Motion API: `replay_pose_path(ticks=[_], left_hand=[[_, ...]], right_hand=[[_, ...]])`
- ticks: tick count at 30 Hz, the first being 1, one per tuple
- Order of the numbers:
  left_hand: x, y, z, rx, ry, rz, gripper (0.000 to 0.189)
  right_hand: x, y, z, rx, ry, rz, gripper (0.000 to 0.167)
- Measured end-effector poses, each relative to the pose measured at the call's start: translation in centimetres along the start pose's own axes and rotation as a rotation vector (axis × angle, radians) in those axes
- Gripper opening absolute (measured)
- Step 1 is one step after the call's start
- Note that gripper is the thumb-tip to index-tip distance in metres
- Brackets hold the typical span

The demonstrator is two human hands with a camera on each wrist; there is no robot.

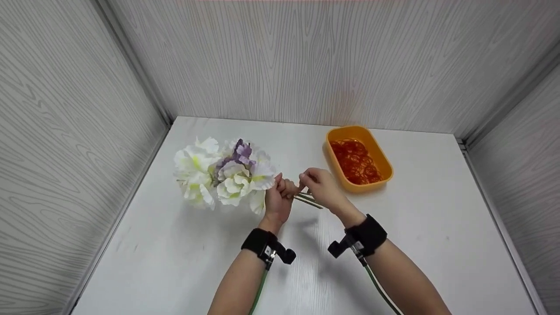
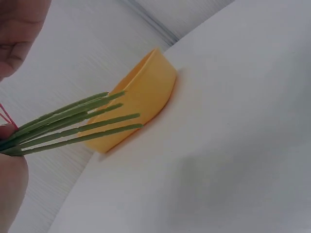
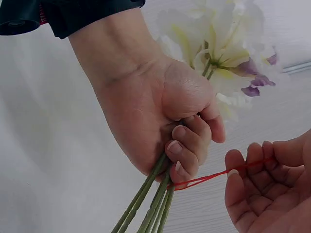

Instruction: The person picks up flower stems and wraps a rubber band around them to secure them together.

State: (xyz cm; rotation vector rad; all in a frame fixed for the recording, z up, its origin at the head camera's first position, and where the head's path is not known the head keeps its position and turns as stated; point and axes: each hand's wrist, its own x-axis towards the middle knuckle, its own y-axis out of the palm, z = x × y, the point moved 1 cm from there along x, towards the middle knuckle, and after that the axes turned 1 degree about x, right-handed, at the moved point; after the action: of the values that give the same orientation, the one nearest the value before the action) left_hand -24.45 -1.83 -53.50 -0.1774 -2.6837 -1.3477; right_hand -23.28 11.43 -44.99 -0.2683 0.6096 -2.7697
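Obs.: L hand [image 3: 150, 107] fingers curled round green stems [image 3: 153, 204], blooms [image 1: 234, 183] off thumb side, stem ends past little finger, where red band [image 3: 206, 177] runs taut to R hand [image 3: 272, 189], fingers bent, pinching it, w/ orange tub [image 1: 365, 188] nr R fingers.

Wood-grain walls [image 1: 271, 65], grey trim [image 1: 130, 57]; white tabletop [image 1: 446, 218]

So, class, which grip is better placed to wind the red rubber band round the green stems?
Probably the right grip: it pinches the red rubber band, stretched away from the green stems, while the left grip holds them.
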Motion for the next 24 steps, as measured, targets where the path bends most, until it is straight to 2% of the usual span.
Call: replay_pose_path(ticks=[3, 7, 10, 12, 15, 19, 22, 24], left_hand=[[0.6, 0.1, -0.5, -0.114, 0.063, -0.053, 0.044], [1.6, 0.9, -1.6, -0.286, 0.146, -0.081, 0.043], [2.0, 1.8, -2.3, -0.404, 0.159, -0.07, 0.042], [2.0, 2.2, -2.6, -0.464, 0.143, -0.066, 0.043], [1.6, 2.8, -2.5, -0.543, 0.086, -0.051, 0.044], [0.9, 3.2, -2.0, -0.615, -0.018, -0.006, 0.046], [0.3, 3.2, -1.6, -0.617, -0.098, 0.03, 0.046], [0.0, 3.1, -1.4, -0.582, -0.15, 0.056, 0.046]], right_hand=[[-0.9, 0.4, -0.2, 0.019, -0.048, 0.015, 0.027], [-2.6, 2.2, -2.1, -0.058, -0.211, 0.071, 0.019], [-3.5, 3.5, -4.5, -0.068, -0.32, 0.079, 0.009], [-3.6, 3.9, -6.3, -0.01, -0.339, 0.048, 0.006], [-3.5, 3.8, -8.5, 0.192, -0.275, -0.026, 0.009], [-3.3, 3.2, -10.3, 0.571, -0.139, -0.072, 0.017], [-3.0, 2.5, -10.9, 0.783, -0.039, -0.06, 0.022], [-2.8, 2.0, -11.2, 0.843, 0.036, -0.07, 0.023]])
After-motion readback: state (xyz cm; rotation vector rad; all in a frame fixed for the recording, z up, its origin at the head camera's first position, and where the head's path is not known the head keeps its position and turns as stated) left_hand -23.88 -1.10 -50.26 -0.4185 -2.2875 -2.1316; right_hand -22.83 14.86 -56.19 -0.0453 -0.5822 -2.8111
